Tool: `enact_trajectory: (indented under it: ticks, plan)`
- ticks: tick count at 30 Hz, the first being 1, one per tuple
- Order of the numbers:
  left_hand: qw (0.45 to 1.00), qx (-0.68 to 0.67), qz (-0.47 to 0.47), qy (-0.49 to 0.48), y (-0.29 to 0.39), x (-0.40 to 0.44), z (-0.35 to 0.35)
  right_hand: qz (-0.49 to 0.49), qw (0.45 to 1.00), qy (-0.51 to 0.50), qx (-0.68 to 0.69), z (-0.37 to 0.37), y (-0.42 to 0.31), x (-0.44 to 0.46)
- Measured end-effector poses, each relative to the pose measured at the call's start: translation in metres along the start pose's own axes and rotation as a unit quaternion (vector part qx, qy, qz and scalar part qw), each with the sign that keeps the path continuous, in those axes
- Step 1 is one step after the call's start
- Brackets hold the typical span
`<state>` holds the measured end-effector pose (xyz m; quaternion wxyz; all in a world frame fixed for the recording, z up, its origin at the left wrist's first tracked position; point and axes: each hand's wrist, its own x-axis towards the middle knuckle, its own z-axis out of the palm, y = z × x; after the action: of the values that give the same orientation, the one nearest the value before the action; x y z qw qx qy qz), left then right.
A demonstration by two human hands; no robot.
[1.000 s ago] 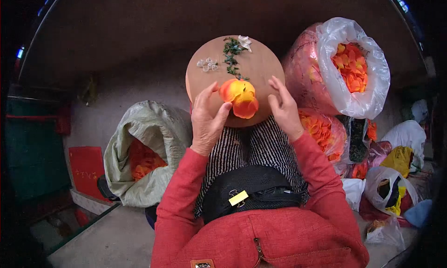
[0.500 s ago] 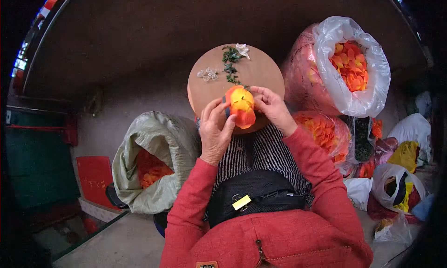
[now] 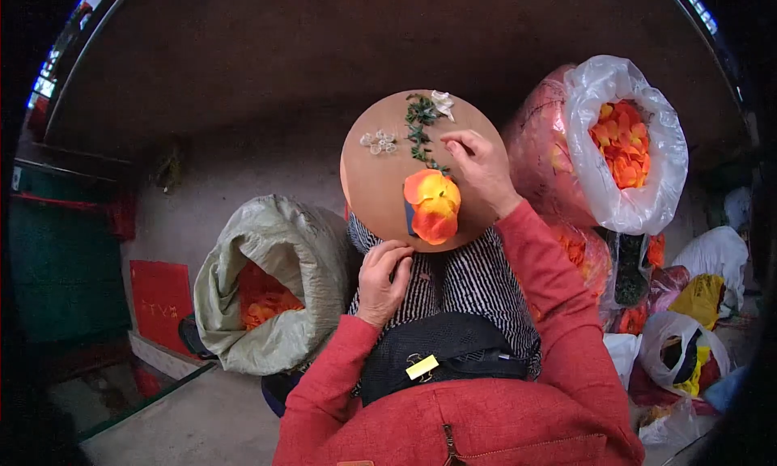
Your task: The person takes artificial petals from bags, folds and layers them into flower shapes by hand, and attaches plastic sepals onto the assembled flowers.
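A fabric flower of orange and yellow petals (image 3: pixel 435 211) rests on a dark blue block (image 3: pixel 409 208) at the front of a small round wooden table (image 3: pixel 376 178). My left hand (image 3: pixel 384 281) is at the table's front edge, fingers bent and thumb apart, with nothing visible in it. Over the table's right side, my right hand (image 3: pixel 483 170) is held apart from the flower. Its thumb and forefinger reach toward a line of small green leaf pieces (image 3: pixel 418 132), a slight gap between their tips.
Clear plastic pieces (image 3: pixel 378 142) and a white scrap (image 3: pixel 443 103) lie on the table. A clear bag of orange petals (image 3: pixel 623 146) stands on the right, a pale green sack (image 3: pixel 267 223) on the left. Several smaller bags (image 3: pixel 696 300) crowd the right floor.
Both hands have let go of the flower, which now rests on the block. My left hand has drawn down to the table edge; my right has moved up toward the green leaf pieces.
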<state>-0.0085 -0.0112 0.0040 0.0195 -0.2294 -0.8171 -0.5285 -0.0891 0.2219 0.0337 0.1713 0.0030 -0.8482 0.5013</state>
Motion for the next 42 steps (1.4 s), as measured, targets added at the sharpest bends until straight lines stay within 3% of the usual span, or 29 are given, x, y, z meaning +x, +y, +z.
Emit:
enact_trajectory:
  ticks: [4, 6, 7, 10, 15, 17, 18, 20, 23, 34, 36, 42]
  plan:
    - [1.0, 0.019, 0.012, -0.002, -0.006, 0.003, 0.001, -0.063, 0.994, -0.005, -0.092, 0.026, 0.005, 0.03]
    - [1.0, 0.021, 0.012, -0.008, -0.005, 0.004, 0.0, -0.102, 0.956, -0.027, -0.273, 0.037, 0.006, 0.034]
    - [1.0, 0.02, 0.005, -0.009, -0.006, 0.004, -0.001, -0.144, 0.946, -0.014, -0.291, 0.042, 0.015, 0.036]
    - [1.0, 0.016, 0.017, -0.004, -0.006, 0.005, -0.002, -0.136, 0.945, -0.012, -0.298, 0.046, 0.016, 0.035]
    - [1.0, 0.01, 0.017, -0.008, -0.01, 0.005, -0.002, -0.074, 0.979, -0.034, -0.189, 0.043, 0.026, 0.035]
    - [1.0, 0.007, 0.017, -0.009, -0.011, 0.004, -0.002, 0.025, 0.993, -0.059, -0.102, 0.04, 0.028, 0.033]
    - [1.0, 0.006, 0.016, -0.007, -0.011, 0.004, -0.002, 0.024, 0.993, -0.061, -0.103, 0.038, 0.026, 0.032]
    - [1.0, 0.008, 0.015, -0.007, -0.01, 0.004, -0.003, 0.096, 0.992, -0.069, 0.053, 0.03, 0.021, 0.026]
    - [1.0, 0.009, 0.021, -0.003, -0.011, 0.003, -0.002, 0.119, 0.978, -0.064, 0.161, 0.019, 0.019, 0.016]
    - [0.999, 0.014, 0.042, 0.017, -0.013, 0.0, 0.003, 0.179, 0.964, 0.01, 0.196, -0.025, -0.002, -0.022]
    - [0.999, 0.012, 0.045, 0.019, -0.012, 0.0, 0.003, 0.172, 0.952, 0.034, 0.252, -0.03, -0.011, -0.027]
    - [0.998, 0.005, 0.05, 0.026, -0.013, -0.001, 0.005, 0.165, 0.951, -0.007, 0.26, -0.041, -0.042, -0.04]
